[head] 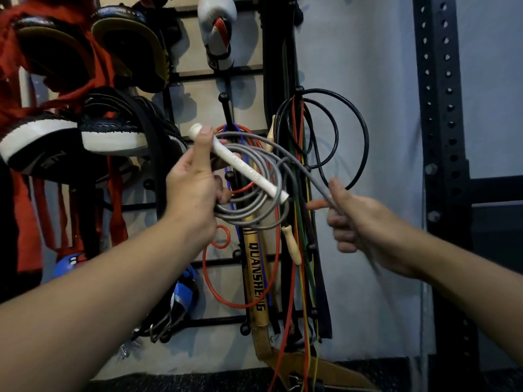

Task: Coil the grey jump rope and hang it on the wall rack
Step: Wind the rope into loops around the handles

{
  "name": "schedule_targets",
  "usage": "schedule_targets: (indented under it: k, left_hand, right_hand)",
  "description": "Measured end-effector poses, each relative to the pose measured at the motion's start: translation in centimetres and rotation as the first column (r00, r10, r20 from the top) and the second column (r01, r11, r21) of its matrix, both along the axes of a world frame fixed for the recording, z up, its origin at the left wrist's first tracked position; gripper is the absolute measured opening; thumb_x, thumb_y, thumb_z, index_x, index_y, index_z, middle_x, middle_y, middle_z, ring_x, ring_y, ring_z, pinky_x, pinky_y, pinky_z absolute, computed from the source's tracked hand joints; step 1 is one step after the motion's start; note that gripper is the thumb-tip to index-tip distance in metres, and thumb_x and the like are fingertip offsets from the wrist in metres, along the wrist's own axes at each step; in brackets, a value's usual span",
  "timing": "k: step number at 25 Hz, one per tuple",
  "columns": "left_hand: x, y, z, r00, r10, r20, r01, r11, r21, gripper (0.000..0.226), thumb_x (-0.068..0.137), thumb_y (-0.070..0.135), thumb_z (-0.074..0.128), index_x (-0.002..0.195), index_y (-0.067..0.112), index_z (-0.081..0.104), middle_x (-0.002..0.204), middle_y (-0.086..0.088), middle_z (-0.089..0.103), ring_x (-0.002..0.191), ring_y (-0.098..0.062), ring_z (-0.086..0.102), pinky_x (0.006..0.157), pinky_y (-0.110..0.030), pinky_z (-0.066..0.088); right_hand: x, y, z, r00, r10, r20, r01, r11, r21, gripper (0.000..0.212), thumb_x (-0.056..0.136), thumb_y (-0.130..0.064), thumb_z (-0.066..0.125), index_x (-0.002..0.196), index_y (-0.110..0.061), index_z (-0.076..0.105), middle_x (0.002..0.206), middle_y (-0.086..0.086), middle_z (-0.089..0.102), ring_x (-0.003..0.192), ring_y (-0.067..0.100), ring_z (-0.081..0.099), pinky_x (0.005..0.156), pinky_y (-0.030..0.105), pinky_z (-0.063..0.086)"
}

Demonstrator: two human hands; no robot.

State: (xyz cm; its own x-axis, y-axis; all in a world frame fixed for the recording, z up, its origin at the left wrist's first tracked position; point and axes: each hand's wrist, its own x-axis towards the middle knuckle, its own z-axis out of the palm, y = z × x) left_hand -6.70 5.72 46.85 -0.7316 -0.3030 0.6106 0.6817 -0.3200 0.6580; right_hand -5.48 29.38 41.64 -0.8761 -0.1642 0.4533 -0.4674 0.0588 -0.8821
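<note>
1. Head view: the grey jump rope (256, 176) is partly wound into several loose loops in front of the wall rack (226, 108), with a white handle (240, 162) lying slantwise across the loops.
2. The left hand (195, 179) is clenched around the gathered loops, thumb pressing the handle near its upper end.
3. One grey strand runs from the coil down to the right hand (359, 222), whose fingers are closed around it; below the hand the rope is blurred.
4. Behind hang a black rope (365, 131), a red rope (215, 290) and a yellow stick (254, 273).
</note>
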Motion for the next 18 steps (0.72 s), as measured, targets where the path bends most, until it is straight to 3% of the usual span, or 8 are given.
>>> schedule_targets:
  k: [3, 7, 11, 14, 16, 18]
  left_hand:
    - [0.1, 2.6, -1.3, 0.995, 0.085, 0.054, -0.094, 0.977, 0.192, 0.036, 0.093, 0.053, 0.065, 0.087, 0.018, 0.069, 0.062, 0.002, 0.04, 0.04, -0.007, 0.032, 0.038, -0.023, 0.034]
    - [0.1, 4.4, -3.3, 0.991, 0.036, 0.127, -0.073, 0.949, 0.306, 0.038, 0.096, 0.055, 0.059, 0.084, 0.019, 0.062, 0.061, -0.001, 0.046, 0.042, -0.011, 0.04, 0.041, -0.026, 0.039]
    - [0.0, 3.4, -4.4, 0.991, -0.06, 0.119, 0.03, 0.971, 0.239, 0.033, 0.097, 0.051, 0.06, 0.095, 0.019, 0.067, 0.07, -0.002, 0.06, 0.054, -0.012, 0.053, 0.055, -0.03, 0.05]
    - [0.4, 2.4, -5.1, 0.98, -0.119, 0.156, 0.101, 0.988, 0.121, 0.028, 0.099, 0.048, 0.058, 0.102, 0.022, 0.069, 0.075, -0.003, 0.065, 0.063, -0.014, 0.061, 0.053, -0.026, 0.054]
    - [0.5, 1.6, -5.4, 0.967, -0.175, 0.183, 0.163, 0.983, 0.081, 0.026, 0.1, 0.042, 0.058, 0.107, 0.021, 0.07, 0.072, 0.0, 0.066, 0.059, -0.011, 0.063, 0.05, -0.023, 0.055]
    - [0.6, 0.8, -5.5, 0.944, -0.256, 0.209, 0.255, 0.966, 0.035, 0.024, 0.099, 0.037, 0.059, 0.11, 0.017, 0.069, 0.078, -0.003, 0.069, 0.067, -0.015, 0.069, 0.058, -0.027, 0.06]
  right_hand:
    - [0.2, -3.9, -0.5, 0.988, 0.156, 0.024, -0.155, 0.987, -0.037, 0.082, 0.061, -0.078, 0.072, 0.116, -0.018, 0.062, 0.07, -0.004, 0.042, 0.051, 0.006, 0.028, 0.047, 0.023, 0.029]
    - [0.4, -8.1, -1.1, 0.998, 0.067, 0.002, -0.064, 0.959, -0.277, 0.038, 0.086, -0.056, 0.069, 0.093, -0.019, 0.061, 0.068, 0.004, 0.034, 0.044, 0.008, 0.027, 0.038, 0.022, 0.025]
    - [0.3, -7.9, -1.1, 0.998, 0.069, -0.008, -0.067, 0.935, -0.349, 0.034, 0.097, -0.046, 0.062, 0.095, -0.012, 0.066, 0.069, 0.007, 0.037, 0.04, 0.008, 0.027, 0.035, 0.021, 0.022]
    - [0.3, -7.2, -1.1, 0.991, 0.134, -0.006, -0.129, 0.94, -0.317, 0.029, 0.099, -0.041, 0.06, 0.088, -0.015, 0.067, 0.066, 0.005, 0.047, 0.042, 0.009, 0.027, 0.035, 0.021, 0.023]
    - [0.2, -6.9, -1.1, 0.985, 0.175, -0.014, -0.171, 0.94, -0.295, 0.027, 0.1, -0.04, 0.059, 0.093, -0.015, 0.067, 0.078, 0.013, 0.067, 0.039, 0.009, 0.028, 0.033, 0.021, 0.023]
    - [0.3, -6.5, -1.0, 0.984, 0.175, -0.022, -0.174, 0.952, -0.252, 0.03, 0.102, -0.038, 0.057, 0.102, -0.01, 0.065, 0.093, 0.013, 0.08, 0.039, 0.01, 0.03, 0.033, 0.021, 0.023]
